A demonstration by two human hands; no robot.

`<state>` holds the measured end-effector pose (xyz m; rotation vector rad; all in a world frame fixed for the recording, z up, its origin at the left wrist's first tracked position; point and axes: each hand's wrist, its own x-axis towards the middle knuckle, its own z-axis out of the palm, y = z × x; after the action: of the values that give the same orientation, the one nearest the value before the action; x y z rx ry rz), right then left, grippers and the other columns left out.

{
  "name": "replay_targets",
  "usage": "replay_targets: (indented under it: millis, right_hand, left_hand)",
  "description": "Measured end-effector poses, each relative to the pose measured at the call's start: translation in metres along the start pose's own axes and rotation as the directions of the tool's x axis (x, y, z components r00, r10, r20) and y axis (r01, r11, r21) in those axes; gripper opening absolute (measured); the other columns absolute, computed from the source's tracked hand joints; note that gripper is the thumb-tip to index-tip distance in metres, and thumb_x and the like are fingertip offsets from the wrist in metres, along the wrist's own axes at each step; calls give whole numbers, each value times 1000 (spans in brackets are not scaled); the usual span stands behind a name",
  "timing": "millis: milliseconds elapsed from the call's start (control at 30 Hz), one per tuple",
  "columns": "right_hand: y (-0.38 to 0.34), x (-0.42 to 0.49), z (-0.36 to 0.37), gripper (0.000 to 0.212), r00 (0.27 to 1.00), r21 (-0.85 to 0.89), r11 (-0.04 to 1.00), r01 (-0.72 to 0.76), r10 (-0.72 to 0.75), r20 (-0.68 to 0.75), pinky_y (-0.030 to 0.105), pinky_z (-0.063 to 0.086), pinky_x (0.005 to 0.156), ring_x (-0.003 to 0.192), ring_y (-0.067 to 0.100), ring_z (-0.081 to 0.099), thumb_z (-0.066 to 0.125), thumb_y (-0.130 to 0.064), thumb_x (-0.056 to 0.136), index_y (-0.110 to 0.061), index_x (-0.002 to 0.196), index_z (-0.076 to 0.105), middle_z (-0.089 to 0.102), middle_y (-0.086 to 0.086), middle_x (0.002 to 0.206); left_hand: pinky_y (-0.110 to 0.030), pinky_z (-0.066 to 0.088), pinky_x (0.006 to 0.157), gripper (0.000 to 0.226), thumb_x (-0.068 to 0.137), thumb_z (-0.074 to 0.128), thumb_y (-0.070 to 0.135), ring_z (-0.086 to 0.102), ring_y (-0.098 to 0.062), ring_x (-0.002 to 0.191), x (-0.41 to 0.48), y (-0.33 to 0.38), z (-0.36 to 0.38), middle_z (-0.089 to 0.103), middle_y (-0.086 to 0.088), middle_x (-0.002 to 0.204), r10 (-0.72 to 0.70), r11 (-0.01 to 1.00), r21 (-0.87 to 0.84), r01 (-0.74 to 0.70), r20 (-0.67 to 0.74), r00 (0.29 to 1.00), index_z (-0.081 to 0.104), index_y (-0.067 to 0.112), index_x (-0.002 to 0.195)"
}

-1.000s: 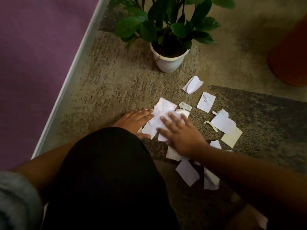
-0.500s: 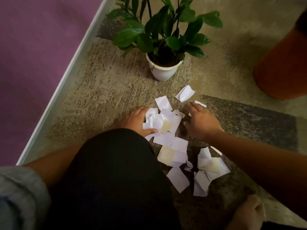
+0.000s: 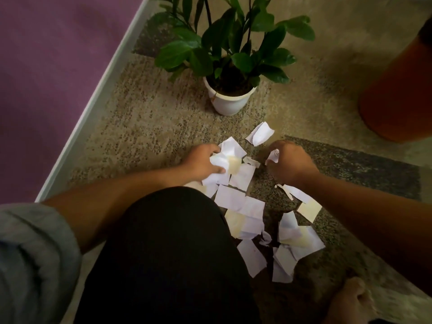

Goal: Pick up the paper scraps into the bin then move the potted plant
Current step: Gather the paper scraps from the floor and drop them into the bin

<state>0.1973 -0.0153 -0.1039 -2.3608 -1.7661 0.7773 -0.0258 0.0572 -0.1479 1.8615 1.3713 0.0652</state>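
White paper scraps [image 3: 240, 202] lie scattered on a mottled beige and dark carpet [image 3: 145, 136], seen in the head view from above and behind the person's bent knee [image 3: 168, 253], which is covered in black fabric.

Left hand [image 3: 202, 161]: fingers curled and clamped on a crumpled bunch of scraps [image 3: 222, 160] at the upper end of the pile. The bunch touches the flat pieces beside it.

Right hand [image 3: 292, 163]: closed into a loose fist, with a small scrap [image 3: 273, 156] pinched at the fingertips. The two hands sit apart, with a narrow strip of carpet and one small piece between them.

One curled scrap [image 3: 259, 133] lies alone just beyond the right hand, toward the plant. The remaining scraps spread from between the hands down to the lower right, several overlapping, some with a yellowish tint.

Potted plant [image 3: 230, 66]: upright in a white pot, dark green leaves, standing on the carpet beyond the hands and clear of the paper.

An orange-brown rounded container [image 3: 397, 90] stands at the right edge, well apart from the scraps; its top is cut off by the frame. A purple wall [image 3: 46, 78] with a white baseboard [image 3: 93, 108] runs diagonally along the left. A grey rolled sleeve [image 3: 30, 260] covers the left upper arm. A bare foot [image 3: 348, 302] shows at the lower right.
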Motion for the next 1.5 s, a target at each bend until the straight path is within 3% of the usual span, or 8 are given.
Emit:
replay_targets:
  millis: [233,400,500,667,867,1067,1233,1500]
  right_hand:
    - [-19,13,2,39,982,-63,987,145,-137,127,32,52,82,102,27,64,69,-40,83,-22,117,64,67,5,114]
    - [-44,37,27,112,946,-130,965,227,-186,267,42,30,116,145,33,27,82,-48,64,-17,154,22,24,12,159]
    - [-53,42,50,126,931,-225,934,276,-203,303,46,19,121,149,32,13,72,-72,56,-21,155,13,13,8,163]
    - [-60,23,61,89,949,-286,914,288,-231,216,48,39,105,135,34,34,74,-46,74,-28,149,29,36,8,149]
    - [-64,21,53,63,957,-259,931,257,-208,201,44,50,90,115,35,54,65,-12,80,-21,139,45,55,11,127]
    - [-61,34,45,34,980,-201,962,183,-162,118,38,56,73,92,35,65,57,-8,82,-19,114,65,66,14,105]
    - [-54,38,37,17,992,40,993,109,-111,65,29,46,71,87,31,65,61,-34,87,-23,95,71,70,11,87]
    - [-30,35,17,12,962,150,973,177,-203,182,28,39,61,66,15,54,70,-18,84,-9,76,67,61,0,68]
  left_hand:
    - [-17,38,59,27,81,76,20,56,-16,81,-17,4,-33,59,2,86,65,996,-58,-63,39,997,69,7,103]
    - [-14,35,58,11,85,72,20,56,-12,72,-26,-8,-60,59,10,75,84,996,1,-84,111,990,68,13,92]
    - [-21,38,77,36,84,73,21,62,-22,97,-30,-20,-70,68,-9,106,52,998,-36,-51,35,998,67,2,114]
    - [-24,38,63,17,82,75,15,56,-11,68,-44,-33,-81,64,-5,82,13,995,-99,-10,22,1000,71,3,93]
    - [-28,49,64,20,82,75,17,64,-16,73,-54,-43,-81,70,-7,88,-118,979,-158,125,52,992,71,6,98]
    - [-24,48,61,12,81,76,19,65,-14,77,-63,-49,-65,68,3,84,-122,970,-186,158,194,973,65,23,82]
    - [-30,42,96,38,78,79,21,50,-18,117,-60,-54,-43,50,-4,128,-14,999,47,2,258,966,68,6,112]
    - [-27,40,82,35,78,75,22,53,-22,109,-53,-48,-30,50,-2,118,21,949,301,-90,228,974,68,14,112]
